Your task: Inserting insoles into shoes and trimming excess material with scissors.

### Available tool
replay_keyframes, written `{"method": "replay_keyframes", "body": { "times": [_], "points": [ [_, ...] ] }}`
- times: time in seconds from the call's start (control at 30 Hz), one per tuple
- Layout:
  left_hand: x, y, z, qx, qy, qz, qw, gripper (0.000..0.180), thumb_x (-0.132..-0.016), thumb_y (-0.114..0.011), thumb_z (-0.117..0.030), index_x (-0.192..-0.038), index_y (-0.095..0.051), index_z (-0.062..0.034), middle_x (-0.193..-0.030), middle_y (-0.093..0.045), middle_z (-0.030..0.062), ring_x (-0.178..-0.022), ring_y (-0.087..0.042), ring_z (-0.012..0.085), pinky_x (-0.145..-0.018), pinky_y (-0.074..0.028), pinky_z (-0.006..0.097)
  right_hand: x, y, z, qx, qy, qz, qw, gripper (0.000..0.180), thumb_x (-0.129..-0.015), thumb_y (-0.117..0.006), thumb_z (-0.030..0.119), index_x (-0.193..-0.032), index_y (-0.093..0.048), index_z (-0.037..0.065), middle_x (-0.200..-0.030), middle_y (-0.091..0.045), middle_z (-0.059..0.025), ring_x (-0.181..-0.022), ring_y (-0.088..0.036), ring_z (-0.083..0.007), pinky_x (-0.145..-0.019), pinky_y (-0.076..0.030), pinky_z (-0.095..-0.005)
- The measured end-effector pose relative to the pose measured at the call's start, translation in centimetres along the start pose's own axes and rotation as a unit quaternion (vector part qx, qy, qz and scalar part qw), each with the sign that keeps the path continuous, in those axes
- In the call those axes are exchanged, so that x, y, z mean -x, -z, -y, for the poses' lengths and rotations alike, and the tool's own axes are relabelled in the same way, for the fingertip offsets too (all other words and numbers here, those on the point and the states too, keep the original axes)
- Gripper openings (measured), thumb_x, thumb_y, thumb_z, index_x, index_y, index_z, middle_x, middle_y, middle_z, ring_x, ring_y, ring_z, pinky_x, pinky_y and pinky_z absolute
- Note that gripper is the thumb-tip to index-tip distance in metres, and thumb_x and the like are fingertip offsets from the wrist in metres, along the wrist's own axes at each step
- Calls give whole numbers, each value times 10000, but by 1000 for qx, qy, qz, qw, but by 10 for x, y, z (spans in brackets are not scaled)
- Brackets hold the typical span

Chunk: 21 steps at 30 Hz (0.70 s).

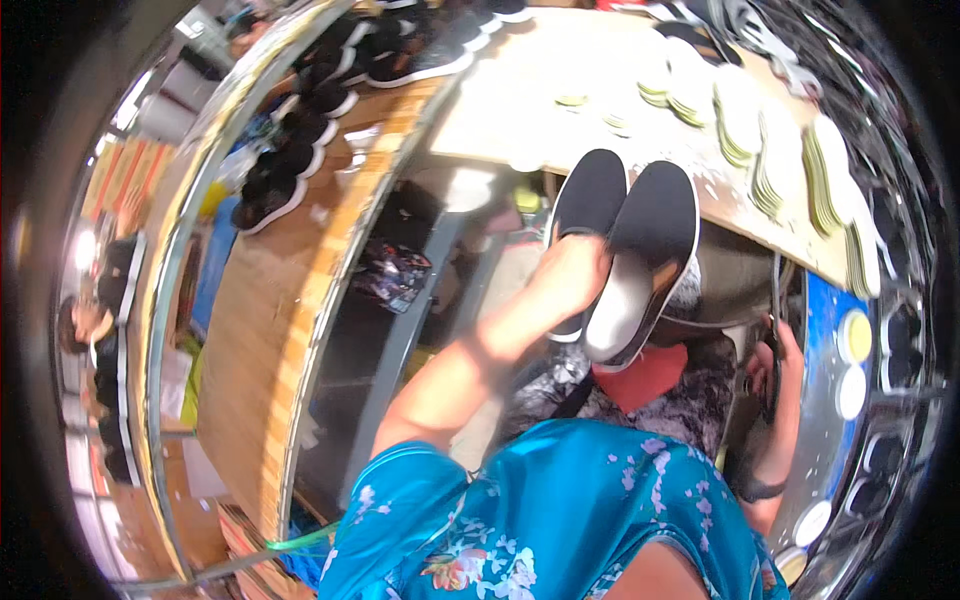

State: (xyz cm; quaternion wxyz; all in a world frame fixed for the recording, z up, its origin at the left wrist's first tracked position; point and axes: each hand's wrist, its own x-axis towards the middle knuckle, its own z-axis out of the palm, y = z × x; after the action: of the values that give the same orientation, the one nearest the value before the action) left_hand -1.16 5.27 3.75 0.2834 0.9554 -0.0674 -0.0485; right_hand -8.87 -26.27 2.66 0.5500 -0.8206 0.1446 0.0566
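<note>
Head view: left hand [578,268] carried a pair of black slip-on shoes [630,250] above the worktop [500,110] edge.
Its fingers were clamped on the pair, soles partly up; a firmer pinch at the heels would have steadied them, in my judgement. Right hand [768,372] was low right, finger state unclear. Insole stacks [740,120] lined the far worktop; more black shoes [300,160] lay far left.

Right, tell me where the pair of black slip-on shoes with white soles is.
In the head view, centre-right: the pair of black slip-on shoes with white soles is held in the left hand, by the wooden bench's edge.
</note>
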Motion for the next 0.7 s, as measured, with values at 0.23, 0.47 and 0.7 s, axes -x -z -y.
{"method": "replay_keyframes", "body": {
  "times": [0.23,0.47,0.7],
  "points": [
    [176,167,112,-22,133,-201,970,215,-739,-496,-80,-872,-593,59,-757,-597,240,-722,-616,284,-650,-470,378,-11,-39,8,6,18,111,994,429,-839,-528,174,-1247,-438,77,-521,-501,-37,-337,-421,-103,-321,-300,-220],
    [376,317,314,-330,343,-253,842,273,-849,-520,-237,-866,-617,17,-815,-625,210,-742,-610,304,-657,-452,378,-14,-102,46,19,-10,196,980,454,-782,-612,104,-1208,-469,43,-573,-530,-31,-421,-479,-97,-372,-371,-220],
    [522,297,466,-246,477,-314,783,338,-851,-506,-240,-1031,-573,38,-987,-593,238,-953,-557,355,-827,-423,386,-4,-130,56,92,32,211,973,469,-756,-626,91,-1197,-485,18,-574,-535,-29,-435,-485,-98,-387,-381,-239]
  ]
}}
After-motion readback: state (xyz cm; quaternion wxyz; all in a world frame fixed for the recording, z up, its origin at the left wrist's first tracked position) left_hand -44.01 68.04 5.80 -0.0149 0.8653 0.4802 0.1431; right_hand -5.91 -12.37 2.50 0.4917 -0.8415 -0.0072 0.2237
